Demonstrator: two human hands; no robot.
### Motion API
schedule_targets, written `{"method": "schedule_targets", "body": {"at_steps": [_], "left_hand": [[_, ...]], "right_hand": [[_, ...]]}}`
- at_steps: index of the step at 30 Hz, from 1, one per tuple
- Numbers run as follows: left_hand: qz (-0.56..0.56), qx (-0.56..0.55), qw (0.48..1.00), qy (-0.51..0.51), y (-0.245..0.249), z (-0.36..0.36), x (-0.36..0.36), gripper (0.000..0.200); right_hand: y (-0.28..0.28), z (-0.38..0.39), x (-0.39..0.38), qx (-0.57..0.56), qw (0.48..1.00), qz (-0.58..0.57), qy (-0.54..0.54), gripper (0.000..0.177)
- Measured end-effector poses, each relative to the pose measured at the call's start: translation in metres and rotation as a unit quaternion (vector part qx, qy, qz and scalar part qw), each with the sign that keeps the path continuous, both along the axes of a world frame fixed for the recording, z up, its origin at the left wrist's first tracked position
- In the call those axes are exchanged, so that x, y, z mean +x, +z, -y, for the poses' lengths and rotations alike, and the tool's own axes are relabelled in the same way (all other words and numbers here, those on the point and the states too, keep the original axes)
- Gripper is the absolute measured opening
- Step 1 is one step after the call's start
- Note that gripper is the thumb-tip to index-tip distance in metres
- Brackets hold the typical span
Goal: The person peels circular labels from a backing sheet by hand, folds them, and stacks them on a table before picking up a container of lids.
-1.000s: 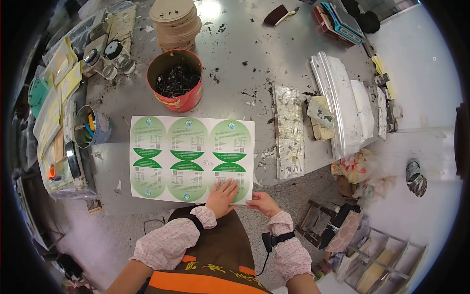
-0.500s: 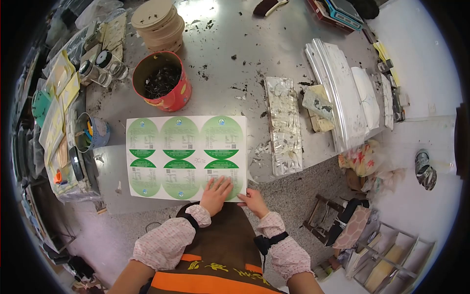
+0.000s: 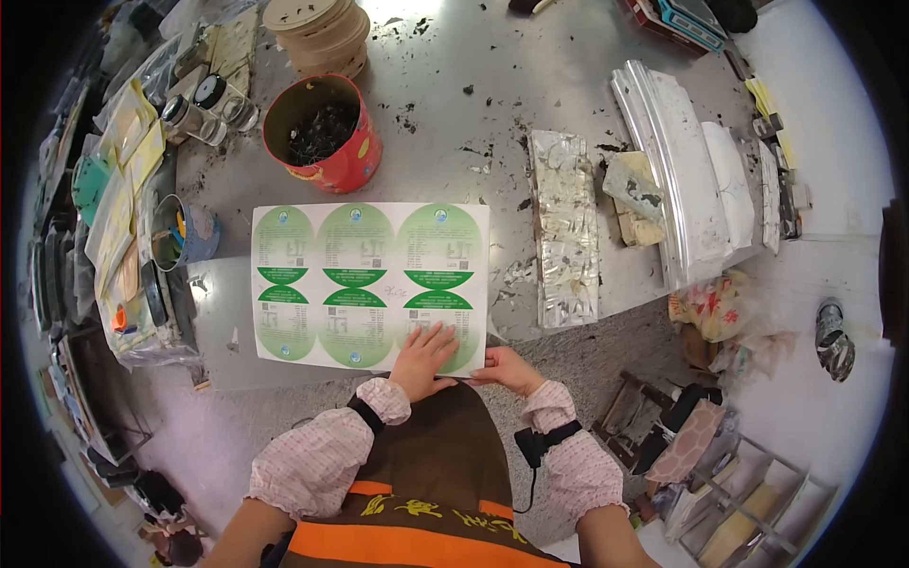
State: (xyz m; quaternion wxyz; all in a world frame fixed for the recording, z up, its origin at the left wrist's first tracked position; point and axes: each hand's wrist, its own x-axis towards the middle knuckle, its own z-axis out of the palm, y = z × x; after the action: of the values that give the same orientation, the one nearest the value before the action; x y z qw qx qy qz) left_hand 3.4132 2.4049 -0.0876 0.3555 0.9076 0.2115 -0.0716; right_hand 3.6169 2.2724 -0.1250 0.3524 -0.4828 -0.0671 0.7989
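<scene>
I see the left hand (image 3: pixel 424 360) lying flat on the label sheet (image 3: pixel 369 284). Its fingers (image 3: pixel 437 338) are spread and extended, palm down, and they grip nothing. They cover the lower part of the right-most green oval label.

The right hand (image 3: pixel 507 367) sits just to the right of the left fingers, at the near right corner of the sheet. Its fingers touch the sheet edge there. I cannot tell whether they pinch the corner or only rest against it. A dark strap (image 3: pixel 542 440) circles the right wrist.

The label sheet lies flat on the desk (image 3: pixel 454 85). It extends away from the fingertips and to their left. It carries three columns of green-and-white oval labels.

Positions relative to the fingers:
- A red tin (image 3: pixel 327 133) stands beyond the sheet, far ahead of the left fingers and offset to the left. It contains dark scraps.
- A stack of round discs (image 3: pixel 317 33) stands further ahead, behind the red tin.
- A crumpled foil strip (image 3: pixel 565 227) lies ahead and to the right of the right fingers, apart from the sheet.
- A small blue tin (image 3: pixel 185 237) holding tools stands well to the left of the left fingers, just beside the sheet's left edge.
- Dark flakes (image 3: pixel 409 121) are scattered over the desk ahead of both hands.
</scene>
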Motion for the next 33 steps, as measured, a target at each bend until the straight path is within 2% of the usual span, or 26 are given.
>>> {"method": "schedule_targets", "body": {"at_steps": [6, 10, 13, 16, 19, 22, 27, 31, 33], "left_hand": [[-0.002, 0.045, 0.999, -0.007, -0.001, 0.004, 0.003, 0.068], [0.013, -0.029, 0.999, 0.036, 0.001, 0.003, 0.005, 0.063], [0.056, -0.091, 0.992, 0.063, 0.0, 0.001, 0.004, 0.057], [0.09, -0.148, 0.983, 0.064, -0.014, -0.009, -0.005, 0.051], [0.091, -0.212, 0.972, 0.048, -0.019, -0.022, -0.012, 0.047], [0.072, -0.233, 0.969, 0.034, -0.012, -0.028, -0.009, 0.044], [0.082, -0.264, 0.959, 0.067, -0.022, -0.022, -0.013, 0.047], [0.081, -0.164, 0.983, 0.029, -0.01, -0.013, -0.008, 0.049], [0.067, -0.118, 0.991, 0.008, -0.001, -0.007, -0.003, 0.05]], "right_hand": [[-0.006, 0.008, -0.006, 0.006, 1.0, 0.01, -0.029, 0.037], [-0.012, 0.008, -0.008, 0.007, 0.999, 0.034, -0.023, 0.036], [0.015, -0.013, -0.016, -0.034, 0.989, 0.141, 0.033, 0.034], [0.03, -0.023, -0.021, -0.017, 0.973, 0.219, 0.069, 0.033], [0.012, -0.007, -0.015, 0.023, 0.995, 0.101, 0.007, 0.033], [0.003, 0.001, -0.011, 0.023, 0.998, 0.045, -0.022, 0.032], [0.004, -0.004, -0.007, 0.021, 0.999, 0.035, 0.021, 0.033], [0.006, 0.001, -0.006, 0.06, 0.998, 0.024, 0.01, 0.034], [0.011, 0.003, -0.005, 0.036, 0.994, -0.072, -0.069, 0.034]]}}
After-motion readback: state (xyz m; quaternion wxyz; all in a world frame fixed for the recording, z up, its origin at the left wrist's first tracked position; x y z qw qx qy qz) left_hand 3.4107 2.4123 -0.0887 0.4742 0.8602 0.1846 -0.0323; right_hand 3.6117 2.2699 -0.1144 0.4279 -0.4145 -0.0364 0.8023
